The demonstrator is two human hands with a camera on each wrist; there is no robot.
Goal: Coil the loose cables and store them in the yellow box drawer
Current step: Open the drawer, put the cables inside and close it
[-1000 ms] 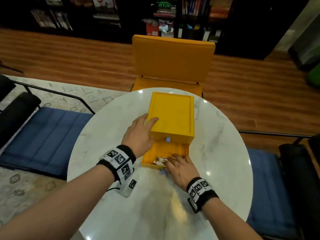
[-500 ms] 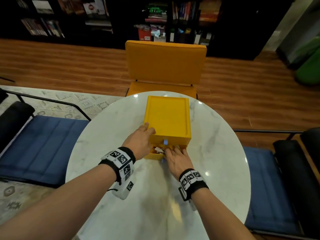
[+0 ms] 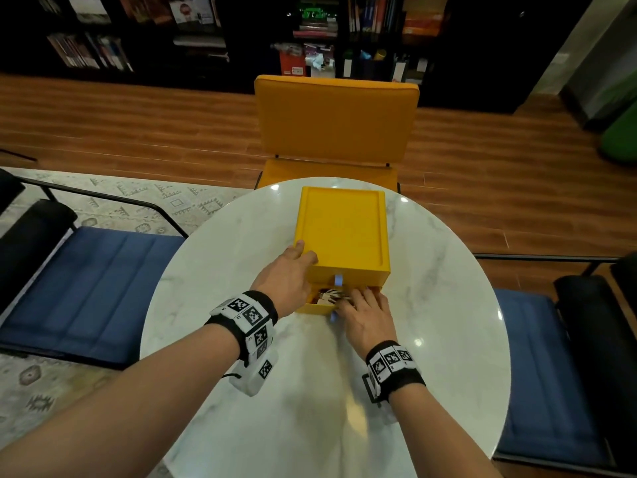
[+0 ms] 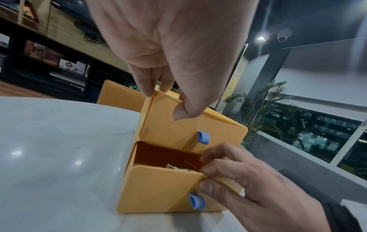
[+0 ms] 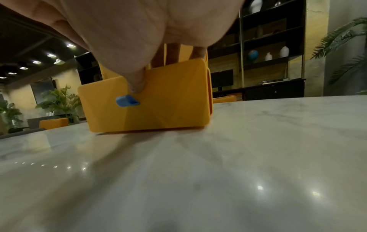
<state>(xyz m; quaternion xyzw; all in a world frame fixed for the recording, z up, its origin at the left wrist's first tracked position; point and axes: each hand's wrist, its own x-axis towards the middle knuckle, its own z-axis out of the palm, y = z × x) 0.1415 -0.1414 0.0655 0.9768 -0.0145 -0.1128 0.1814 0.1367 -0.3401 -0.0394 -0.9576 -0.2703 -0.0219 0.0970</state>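
A yellow box (image 3: 343, 229) with two blue-tabbed drawers stands on the round marble table (image 3: 303, 419). My left hand (image 3: 287, 277) grips the box's near left top corner, thumb on the front face (image 4: 178, 128) and fingers over the edge. The lower drawer (image 3: 315, 308) sticks out only a little. My right hand (image 3: 365, 313) grips the drawer front (image 4: 158, 188), with its thumb (image 5: 137, 84) above the blue tab (image 5: 127, 101) and its fingers hooked over the top edge. Pale coiled cables (image 3: 331, 294) show in the gap.
A yellow chair (image 3: 336, 122) stands just beyond the table's far edge. Blue-cushioned seats sit to the left (image 3: 86, 291) and to the right (image 3: 537, 374). Dark bookshelves line the back wall.
The lower drawer has slid in from well open to a narrow gap, my right hand moving forward with it. My left hand stays on the box corner.
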